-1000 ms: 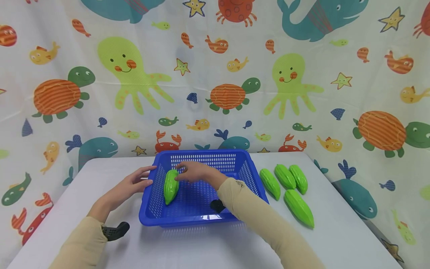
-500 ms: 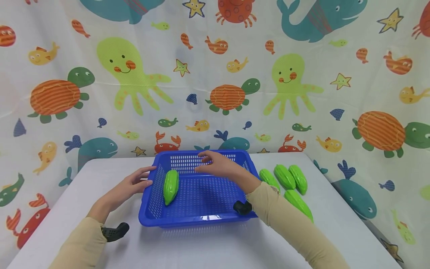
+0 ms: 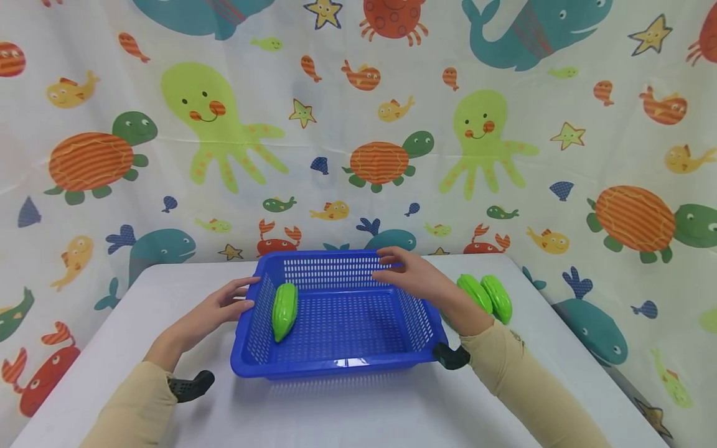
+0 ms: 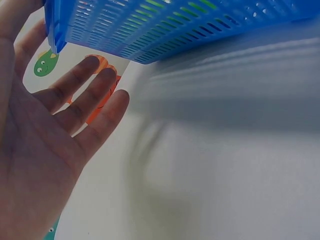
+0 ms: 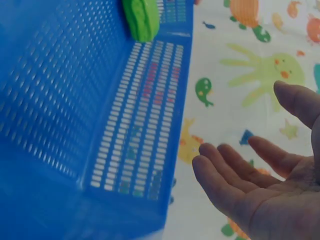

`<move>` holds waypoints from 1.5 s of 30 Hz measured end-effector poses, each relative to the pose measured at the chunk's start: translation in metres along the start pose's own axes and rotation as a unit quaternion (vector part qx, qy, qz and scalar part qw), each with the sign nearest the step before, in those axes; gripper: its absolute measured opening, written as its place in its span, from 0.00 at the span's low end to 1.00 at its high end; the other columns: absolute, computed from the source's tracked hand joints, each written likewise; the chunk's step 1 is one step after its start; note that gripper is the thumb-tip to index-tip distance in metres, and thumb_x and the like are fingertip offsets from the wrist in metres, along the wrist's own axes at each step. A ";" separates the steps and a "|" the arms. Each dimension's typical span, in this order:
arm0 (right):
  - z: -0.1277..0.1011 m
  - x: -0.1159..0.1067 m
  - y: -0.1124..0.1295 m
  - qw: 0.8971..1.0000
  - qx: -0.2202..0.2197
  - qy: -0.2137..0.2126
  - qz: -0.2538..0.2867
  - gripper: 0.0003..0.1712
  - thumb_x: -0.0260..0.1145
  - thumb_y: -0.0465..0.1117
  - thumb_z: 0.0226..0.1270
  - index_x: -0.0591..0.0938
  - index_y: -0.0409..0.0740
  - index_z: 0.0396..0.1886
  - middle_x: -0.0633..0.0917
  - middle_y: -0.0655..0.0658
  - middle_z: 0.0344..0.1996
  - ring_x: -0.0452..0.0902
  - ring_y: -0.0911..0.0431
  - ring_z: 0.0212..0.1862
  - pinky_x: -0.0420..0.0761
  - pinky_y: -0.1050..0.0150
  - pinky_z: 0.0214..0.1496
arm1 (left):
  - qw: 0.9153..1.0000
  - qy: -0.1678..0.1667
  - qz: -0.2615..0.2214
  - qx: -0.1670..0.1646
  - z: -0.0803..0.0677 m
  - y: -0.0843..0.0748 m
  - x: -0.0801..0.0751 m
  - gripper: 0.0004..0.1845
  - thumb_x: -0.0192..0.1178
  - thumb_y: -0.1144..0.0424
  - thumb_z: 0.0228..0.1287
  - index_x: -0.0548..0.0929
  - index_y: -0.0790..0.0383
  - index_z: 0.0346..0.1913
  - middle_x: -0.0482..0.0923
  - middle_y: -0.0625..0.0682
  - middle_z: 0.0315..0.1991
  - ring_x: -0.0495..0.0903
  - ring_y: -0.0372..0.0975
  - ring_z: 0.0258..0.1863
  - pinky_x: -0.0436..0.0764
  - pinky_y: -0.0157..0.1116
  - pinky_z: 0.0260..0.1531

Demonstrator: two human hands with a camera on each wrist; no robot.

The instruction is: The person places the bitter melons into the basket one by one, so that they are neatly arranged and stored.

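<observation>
A bright green, ridged gourd with a pointed end lies lengthwise along the left side inside the blue plastic basket. My left hand touches the basket's left rim with its fingertips; its other fingers are spread and relaxed in the left wrist view. My right hand, with nothing in it, is above the basket's right rim, its fingers loosely bent and apart. The right wrist view shows this palm bare, and the gourd at the basket's far end.
On the white table, right of the basket, lie more green gourds, partly hidden by the right forearm. A curtain printed with sea animals hangs behind the table. Black devices are strapped to both wrists.
My right hand has let go of the gourd at the basket's left side and moved right, across to the right rim. The left hand has stayed at the left rim.
</observation>
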State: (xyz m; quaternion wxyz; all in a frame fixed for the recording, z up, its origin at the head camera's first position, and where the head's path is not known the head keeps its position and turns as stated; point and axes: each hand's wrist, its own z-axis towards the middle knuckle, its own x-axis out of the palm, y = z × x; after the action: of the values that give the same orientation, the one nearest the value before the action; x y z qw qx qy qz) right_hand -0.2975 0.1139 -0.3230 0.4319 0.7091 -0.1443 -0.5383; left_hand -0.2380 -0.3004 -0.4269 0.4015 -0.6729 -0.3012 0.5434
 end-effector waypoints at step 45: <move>-0.105 -0.072 -0.142 0.993 0.079 -0.086 -0.031 0.40 0.61 0.54 0.71 0.60 0.39 0.74 0.66 0.28 0.68 0.66 0.32 0.66 0.71 0.37 0.61 | 1.000 0.000 0.002 -0.005 -0.002 -0.002 0.000 0.35 0.52 0.44 0.72 0.53 0.43 0.77 0.53 0.68 0.73 0.67 0.64 0.64 0.68 0.66 0.57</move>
State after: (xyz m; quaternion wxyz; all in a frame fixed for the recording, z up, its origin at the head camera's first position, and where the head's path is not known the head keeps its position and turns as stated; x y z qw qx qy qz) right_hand -0.2685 0.2936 -0.3809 0.3434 0.6963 -0.2008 -0.5974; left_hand -0.2357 -0.2996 -0.4249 0.3972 -0.6752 -0.3025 0.5430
